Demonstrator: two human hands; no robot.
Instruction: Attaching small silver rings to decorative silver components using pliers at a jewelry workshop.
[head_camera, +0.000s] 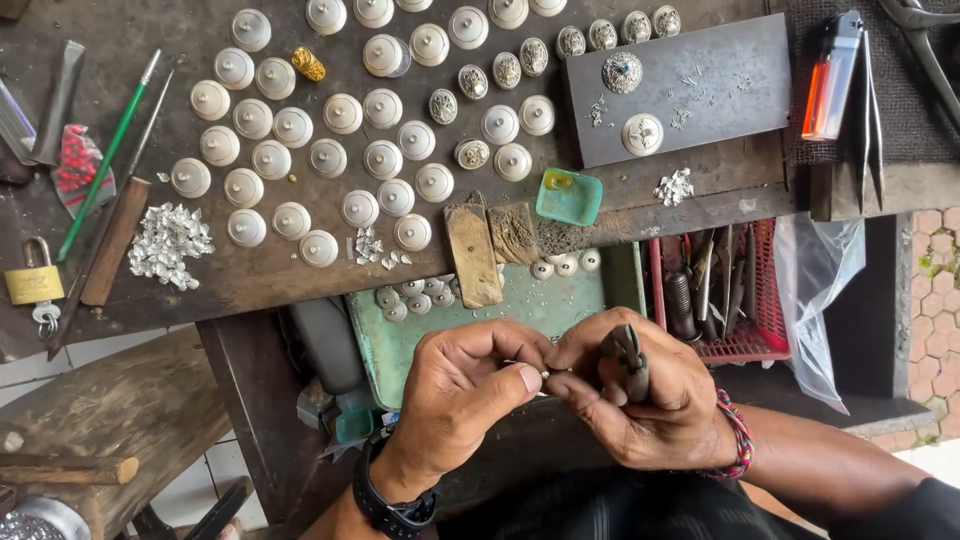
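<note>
We're pinching a tiny silver piece (545, 372) between left hand (462, 385) fingertips and right hand (640, 400), which is gripping pliers (630, 360), over the green tray (385, 345); any slip risks losing it below.

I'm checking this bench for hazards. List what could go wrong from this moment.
1. The tiny silver piece, pinched between the left hand and the right hand, sits past the green tray; a slip could likely drop it out of sight.
2. The small pliers work close to the fingertips, so a pinch seems possible.
3. The loose silver bits lie near the bench edge and could get brushed off.
</note>
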